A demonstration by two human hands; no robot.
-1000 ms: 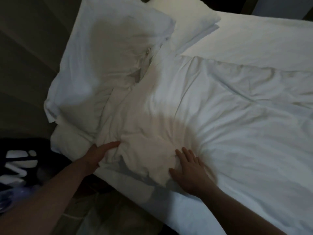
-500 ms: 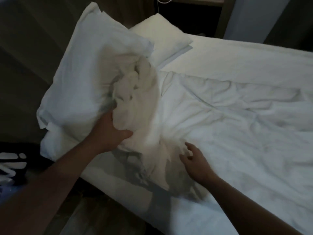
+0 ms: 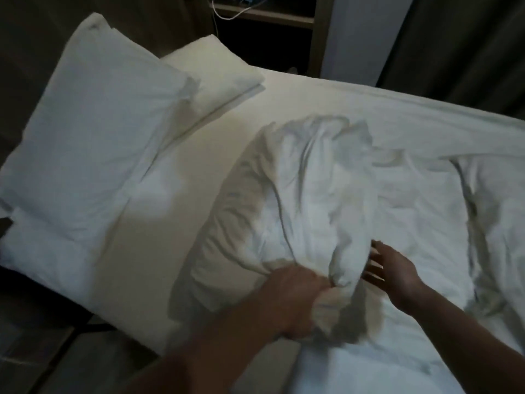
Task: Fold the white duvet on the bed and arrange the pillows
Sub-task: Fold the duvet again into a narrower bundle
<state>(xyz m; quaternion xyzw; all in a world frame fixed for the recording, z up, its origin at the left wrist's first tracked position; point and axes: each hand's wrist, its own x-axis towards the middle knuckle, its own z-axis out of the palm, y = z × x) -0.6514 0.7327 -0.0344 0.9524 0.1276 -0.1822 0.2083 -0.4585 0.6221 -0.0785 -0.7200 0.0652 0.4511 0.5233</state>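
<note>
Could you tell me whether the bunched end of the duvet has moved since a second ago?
Yes. The left hand has pulled the bunched duvet away from the big pillow, which it overlapped before; bare sheet now separates them.

A: What colour is the duvet (image 3: 306, 200)?
B: White, plain, greyish in its folds.
A: The pillows?
B: The near pillow (image 3: 93, 132) and far pillow (image 3: 216, 72) are white, as is the sheet (image 3: 216, 143). The shelf (image 3: 264, 12) is brown, its cable (image 3: 227, 12) white.
</note>
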